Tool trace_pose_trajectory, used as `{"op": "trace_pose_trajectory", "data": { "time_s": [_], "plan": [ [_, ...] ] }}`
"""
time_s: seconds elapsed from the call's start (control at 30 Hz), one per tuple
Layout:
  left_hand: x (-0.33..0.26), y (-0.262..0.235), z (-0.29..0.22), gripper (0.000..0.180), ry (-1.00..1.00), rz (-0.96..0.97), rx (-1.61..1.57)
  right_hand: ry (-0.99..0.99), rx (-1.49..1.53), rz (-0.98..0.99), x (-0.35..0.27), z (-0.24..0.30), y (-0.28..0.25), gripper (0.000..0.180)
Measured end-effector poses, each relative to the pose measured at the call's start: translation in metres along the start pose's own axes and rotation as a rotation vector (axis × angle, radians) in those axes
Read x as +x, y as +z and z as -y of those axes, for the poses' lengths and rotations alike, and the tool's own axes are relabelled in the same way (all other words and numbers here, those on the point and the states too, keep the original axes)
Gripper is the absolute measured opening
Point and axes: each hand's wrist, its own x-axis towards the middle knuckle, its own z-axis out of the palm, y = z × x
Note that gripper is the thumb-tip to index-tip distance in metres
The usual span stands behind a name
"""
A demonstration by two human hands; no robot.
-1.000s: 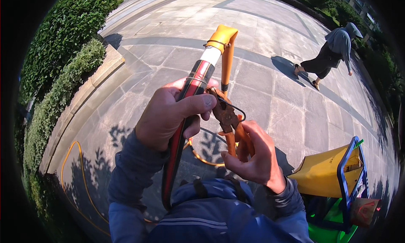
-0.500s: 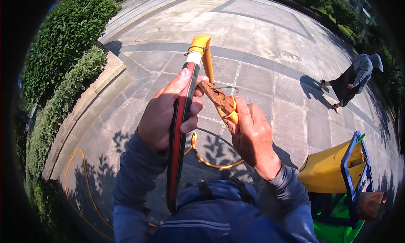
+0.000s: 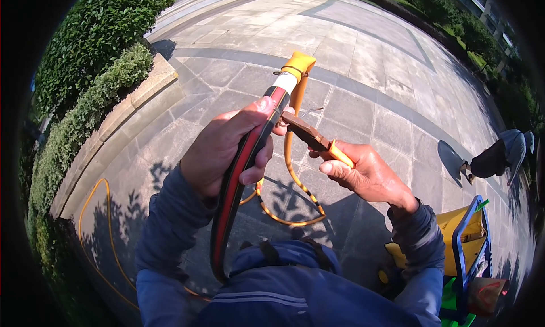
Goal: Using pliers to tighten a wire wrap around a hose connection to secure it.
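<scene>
My left hand [image 3: 235, 139] is wrapped round a black hose with a red stripe [image 3: 243, 171]. At its far end a white section [image 3: 285, 81] joins a flattened yellow hose [image 3: 299, 64], bound with dark wire and folded over so that it hangs down behind. My right hand [image 3: 366, 171] grips rusty pliers [image 3: 309, 132] by their yellow handles. The jaws of the pliers meet the hose beside my left fingertips. A thin wire end [image 3: 311, 110] sticks out just beyond the jaws; whether they pinch it I cannot tell.
The yellow hose loops [image 3: 289, 220] over grey paving, with another length [image 3: 110, 225] at left. A stone-edged planter with bushes [image 3: 108, 94] borders the left. At lower right stands a yellow cart bag in a blue frame [image 3: 462, 236]. A person [image 3: 502, 153] bends at far right.
The pliers have turned and my right hand has swung outward to the right. The hose end has tilted right. The person at right bends lower.
</scene>
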Motion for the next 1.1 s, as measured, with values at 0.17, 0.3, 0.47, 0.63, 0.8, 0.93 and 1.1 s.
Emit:
{"op": "trace_pose_trajectory", "data": {
  "time_s": [0.17, 0.3, 0.47, 0.63, 0.8, 0.93, 1.1],
  "plan": [
    [-0.002, 0.009, -0.002, 0.048, -0.05, -0.034, 0.106, 0.271, 0.32, 0.208, -0.008, 0.001, -0.01, 0.037],
    [0.0, 0.015, -0.003, 0.051, -0.052, -0.008, 0.225, 0.354, 0.449, 0.289, -0.015, 0.002, -0.014, 0.04],
    [0.011, 0.012, 0.001, 0.054, -0.026, 0.071, 0.178, 0.372, 0.527, 0.315, -0.022, -0.004, -0.013, 0.036],
    [0.017, 0.013, 0.003, 0.054, 0.079, 0.129, 0.095, 0.404, 0.911, 0.334, -0.026, 0.0, 0.005, 0.039],
    [0.018, 0.012, 0.006, 0.047, 0.178, 0.059, -0.012, 0.375, 1.158, 0.286, -0.013, 0.0, 0.033, 0.039],
    [0.023, 0.005, 0.011, 0.053, 0.229, -0.028, -0.076, 0.274, 1.357, 0.361, 0.001, -0.008, 0.058, 0.036],
    [0.018, -0.01, 0.005, 0.054, 0.255, -0.094, -0.073, 0.214, 1.341, 0.366, 0.021, -0.002, 0.075, 0.035]
  ]
}}
